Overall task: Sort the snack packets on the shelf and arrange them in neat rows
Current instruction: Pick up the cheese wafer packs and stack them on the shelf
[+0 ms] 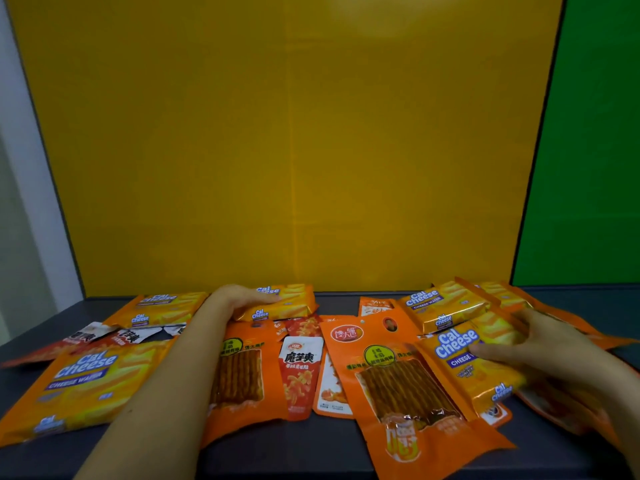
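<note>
Yellow panelling is backing a dark grey shelf (332,455) on which snack packets are lying unsorted and overlapping. The left hand (242,299) is reaching to the back edge near the middle, its fingers (270,298) lying over the left end of an orange-and-yellow foil Cal Cheese wafer packet (291,304); whether the thumb is tucking beneath cannot be told. That packet's long axis is running along the back edge, stretching rightward away from the hand. The right hand (540,344) is resting spread and loosely bent, gripping nothing, on a second orange Cal Cheese wafer packet (460,362) toward the right edge. This one is lying askew to the front edge and overlapping a long orange window pouch of brown spicy sticks (405,386). The left hand is probably the one to move first, since its packet is already sitting parallel to the back edge.
</note>
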